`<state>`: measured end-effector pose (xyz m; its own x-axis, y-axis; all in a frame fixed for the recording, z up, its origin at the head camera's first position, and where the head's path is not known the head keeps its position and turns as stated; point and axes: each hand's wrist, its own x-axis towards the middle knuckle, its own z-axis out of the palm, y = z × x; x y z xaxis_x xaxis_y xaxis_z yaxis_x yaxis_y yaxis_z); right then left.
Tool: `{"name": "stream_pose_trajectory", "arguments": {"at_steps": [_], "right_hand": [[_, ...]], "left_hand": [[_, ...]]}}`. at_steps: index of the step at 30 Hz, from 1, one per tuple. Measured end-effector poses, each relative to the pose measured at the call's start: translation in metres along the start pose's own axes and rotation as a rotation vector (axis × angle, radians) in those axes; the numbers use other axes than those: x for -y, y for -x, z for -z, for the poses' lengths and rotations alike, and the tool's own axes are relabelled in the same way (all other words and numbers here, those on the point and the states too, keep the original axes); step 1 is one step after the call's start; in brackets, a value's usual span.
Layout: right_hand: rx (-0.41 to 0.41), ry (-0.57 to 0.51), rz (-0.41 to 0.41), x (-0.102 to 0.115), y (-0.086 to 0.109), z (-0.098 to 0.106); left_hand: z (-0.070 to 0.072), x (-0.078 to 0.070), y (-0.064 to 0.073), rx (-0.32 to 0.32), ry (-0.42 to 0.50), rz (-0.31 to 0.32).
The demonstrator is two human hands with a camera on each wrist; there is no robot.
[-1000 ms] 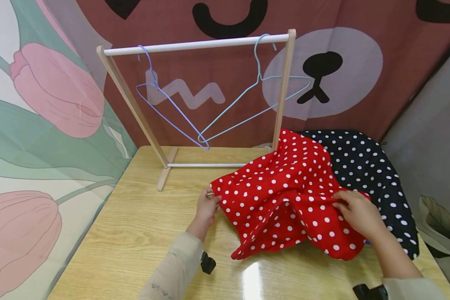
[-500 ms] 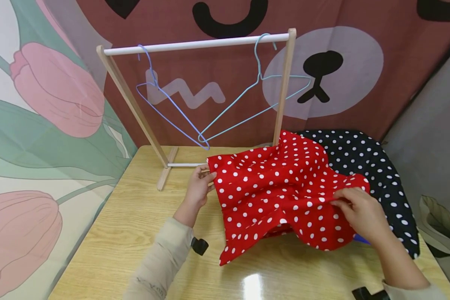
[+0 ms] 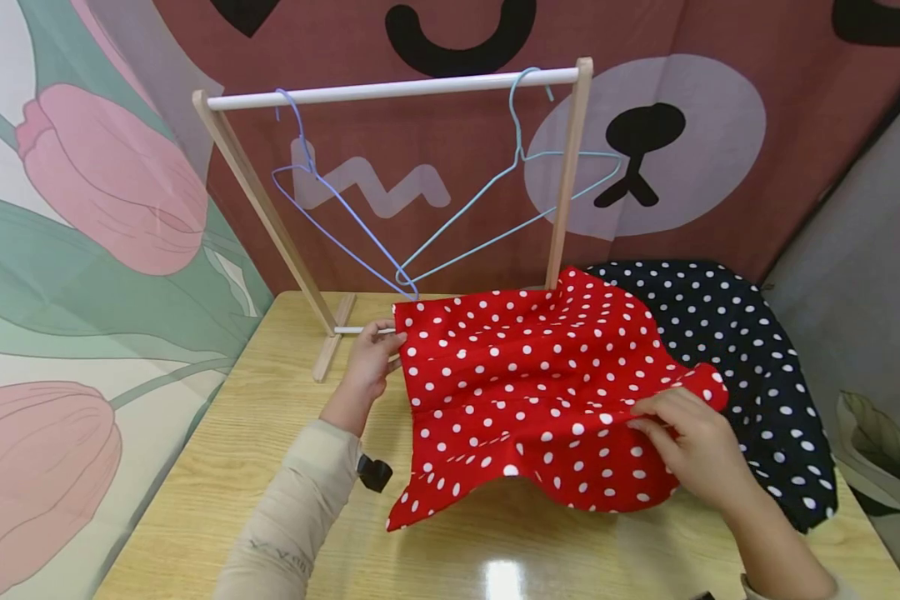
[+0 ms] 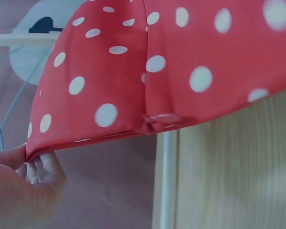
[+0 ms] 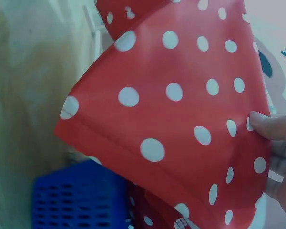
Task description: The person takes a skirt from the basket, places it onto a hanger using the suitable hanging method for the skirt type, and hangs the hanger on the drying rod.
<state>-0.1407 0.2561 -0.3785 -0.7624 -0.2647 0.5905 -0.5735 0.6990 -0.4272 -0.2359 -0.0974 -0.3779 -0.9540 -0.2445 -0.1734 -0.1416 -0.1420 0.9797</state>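
A red cloth with white polka dots (image 3: 510, 375) is held spread above the table between both hands. My left hand (image 3: 371, 362) pinches its far left corner. In the left wrist view, the thumb and fingers of that hand (image 4: 31, 186) grip the hem's end, and a seam runs up the fabric. On the other side, my right hand (image 3: 693, 442) pinches the cloth between thumb and fingers near its right part. The right wrist view shows that hand (image 5: 281, 148) at the fabric's edge. Behind it lies a black polka-dot cloth (image 3: 772, 383), partly covered by the red one.
A wooden rack (image 3: 570, 167) with a white rail (image 3: 405, 87) stands at the back. From the rail hang a purple-blue hanger (image 3: 345, 208) and a light-blue hanger (image 3: 480, 196). In the right wrist view, a blue basket (image 5: 76, 191) sits below the cloth.
My left hand has moved left and away from me, drawing the red cloth's corner out so it spreads flatter. My right hand has shifted slightly left, still pinching the cloth.
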Motion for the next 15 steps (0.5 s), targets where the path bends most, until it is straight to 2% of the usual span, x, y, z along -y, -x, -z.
{"name": "stream_pose_trajectory", "arguments": {"at_steps": [6,15], "right_hand": [[0.097,-0.01,-0.005,-0.006,0.008,-0.018],[0.222,-0.028,-0.058,-0.012,0.008,-0.033]], "left_hand": [[0.005,0.009,-0.006,0.012,-0.025,0.027],[0.01,0.026,-0.016,-0.019,-0.01,0.05]]}}
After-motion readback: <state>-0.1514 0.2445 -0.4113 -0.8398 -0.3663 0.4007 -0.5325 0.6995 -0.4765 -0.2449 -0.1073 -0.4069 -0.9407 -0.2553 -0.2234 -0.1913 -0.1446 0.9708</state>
